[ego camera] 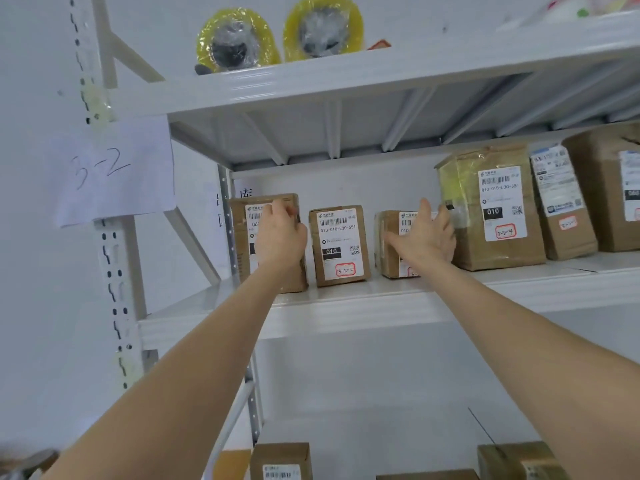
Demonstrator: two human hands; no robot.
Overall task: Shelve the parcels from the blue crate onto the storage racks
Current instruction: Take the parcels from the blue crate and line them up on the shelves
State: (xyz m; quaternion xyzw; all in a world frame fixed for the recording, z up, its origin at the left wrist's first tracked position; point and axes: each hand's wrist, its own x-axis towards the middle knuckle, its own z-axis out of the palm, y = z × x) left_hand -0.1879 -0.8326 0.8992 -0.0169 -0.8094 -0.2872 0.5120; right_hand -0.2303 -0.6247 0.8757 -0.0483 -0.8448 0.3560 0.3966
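Note:
Several brown cardboard parcels with white shipping labels stand in a row on the middle rack shelf (346,306). My left hand (282,233) grips the top front of the leftmost parcel (242,237), fingers curled over its label. A second parcel (339,245) stands free just right of it. My right hand (427,233) lies with fingers spread against the front of the third, smaller parcel (389,244), covering most of its label. A larger taped parcel (491,206) stands right beside that hand. The blue crate is out of view.
A paper sign reading 3-2 (114,171) hangs on the white rack upright (114,271). Two yellow-wrapped items (239,41) sit on the upper shelf. More parcels (564,202) stand farther right, and others (280,460) on the shelf below.

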